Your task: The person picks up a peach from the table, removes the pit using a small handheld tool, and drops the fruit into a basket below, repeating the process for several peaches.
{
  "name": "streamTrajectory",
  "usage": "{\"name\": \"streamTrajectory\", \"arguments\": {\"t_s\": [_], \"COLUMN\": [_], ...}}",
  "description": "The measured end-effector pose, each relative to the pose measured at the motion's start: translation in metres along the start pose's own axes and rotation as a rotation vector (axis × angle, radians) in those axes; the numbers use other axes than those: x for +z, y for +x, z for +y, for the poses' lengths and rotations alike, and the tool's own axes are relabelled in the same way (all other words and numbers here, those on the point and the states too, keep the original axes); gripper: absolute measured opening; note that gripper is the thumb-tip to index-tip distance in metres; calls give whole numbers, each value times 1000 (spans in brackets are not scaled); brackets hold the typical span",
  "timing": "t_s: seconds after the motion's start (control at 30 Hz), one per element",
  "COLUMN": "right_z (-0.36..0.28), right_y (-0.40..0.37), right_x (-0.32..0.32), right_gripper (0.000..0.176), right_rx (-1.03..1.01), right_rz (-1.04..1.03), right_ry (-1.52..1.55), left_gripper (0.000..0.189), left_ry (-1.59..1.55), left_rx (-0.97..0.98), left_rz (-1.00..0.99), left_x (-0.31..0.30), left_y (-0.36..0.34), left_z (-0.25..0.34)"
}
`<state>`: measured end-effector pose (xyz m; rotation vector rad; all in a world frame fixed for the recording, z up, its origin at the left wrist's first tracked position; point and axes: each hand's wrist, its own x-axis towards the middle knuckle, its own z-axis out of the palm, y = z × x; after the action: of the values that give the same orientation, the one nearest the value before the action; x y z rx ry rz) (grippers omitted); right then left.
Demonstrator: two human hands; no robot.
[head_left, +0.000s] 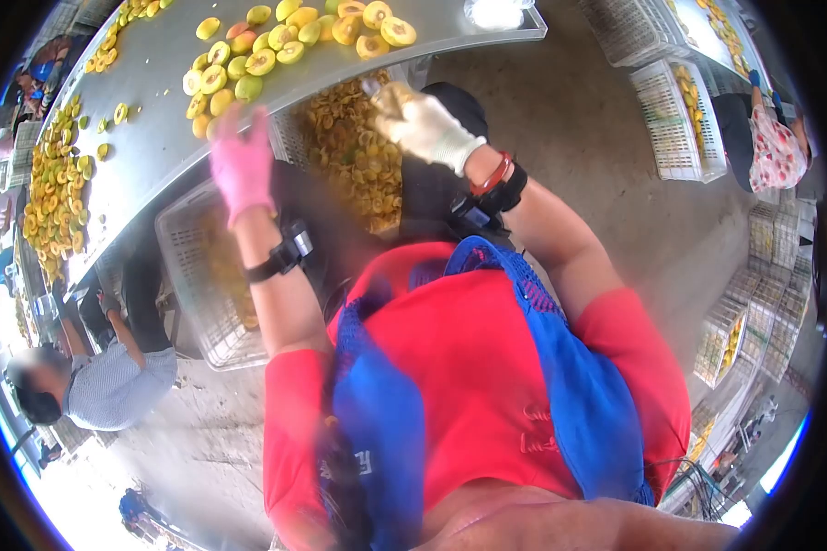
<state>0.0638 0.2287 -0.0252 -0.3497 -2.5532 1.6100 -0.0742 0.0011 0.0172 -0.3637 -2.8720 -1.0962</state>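
Observation:
My left hand [241, 161], in a pink glove, is at the near edge of the metal table [322, 78]. Its fingers point toward the fruit and look apart, though motion smears them. Just beyond lie cut yellow, peach-like fruit halves [260, 61], several showing brown centres. My right hand [420, 119], in a whitish glove, hovers past the table edge over a crate of brown-yellow fruit pieces [358, 156]. Its fingers are curled, with a small greyish shape at the tips that I cannot make out.
A white plastic crate [213, 335] stands left of my legs. More fruit [57, 197] is heaped on the table's far left. A clear bag-like thing [493, 14] sits at its right corner. Another person [119, 381] works at left. Crates [675, 138] and a second person [772, 147] are at right.

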Motion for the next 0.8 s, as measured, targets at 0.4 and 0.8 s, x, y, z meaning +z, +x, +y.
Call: {"name": "streamTrajectory", "arguments": {"t_s": [0.4,0.8], "right_z": [78,44], "right_y": [136,196], "right_x": [-90,-46], "right_gripper": [46,41], "right_rx": [225,452], "right_rz": [190,-176], "right_ry": [-331,-267], "left_gripper": [76,70], "left_ry": [417,628], "left_rx": [502,407], "left_rz": [-316,-791], "left_x": [194,174], "left_y": [147,192], "left_z": [96,76]}}
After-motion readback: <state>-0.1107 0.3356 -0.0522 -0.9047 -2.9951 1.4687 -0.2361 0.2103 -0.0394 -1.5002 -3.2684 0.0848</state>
